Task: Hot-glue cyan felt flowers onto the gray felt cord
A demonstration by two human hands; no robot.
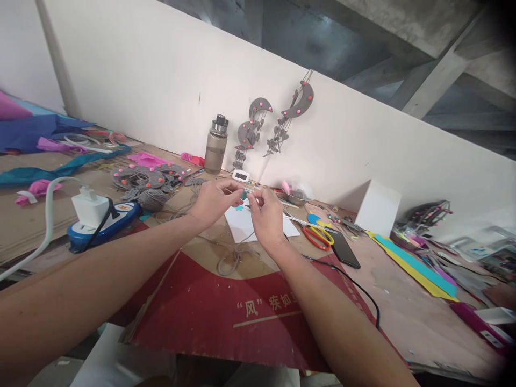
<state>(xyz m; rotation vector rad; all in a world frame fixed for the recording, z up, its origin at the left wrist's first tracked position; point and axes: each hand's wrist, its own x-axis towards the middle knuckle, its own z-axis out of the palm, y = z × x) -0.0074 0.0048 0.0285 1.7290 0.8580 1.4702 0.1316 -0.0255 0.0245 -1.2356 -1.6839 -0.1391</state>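
Observation:
My left hand [213, 201] and my right hand [266, 215] meet over a white sheet [242, 228], both with fingertips pinched. A small teal piece [244, 195] shows at my left fingertips, close to the right ones. What my right fingers pinch is too small to make out. Another teal cutout [239, 208] lies on the sheet below. Thin grey yarn [229, 263] trails in loops over the red and tan cardboard [209, 306] beneath my hands. Scissors with red and yellow handles [318, 237] lie to the right, beside a black phone [344, 250].
A water bottle [216, 145] and a small digital clock [241, 176] stand by the white partition, where grey moon-shaped hangings [300, 102] hang. At left are a grey yarn ball [153, 199] and a blue power strip [100, 226] with a white charger. Teal and yellow strips [415, 266] lie right.

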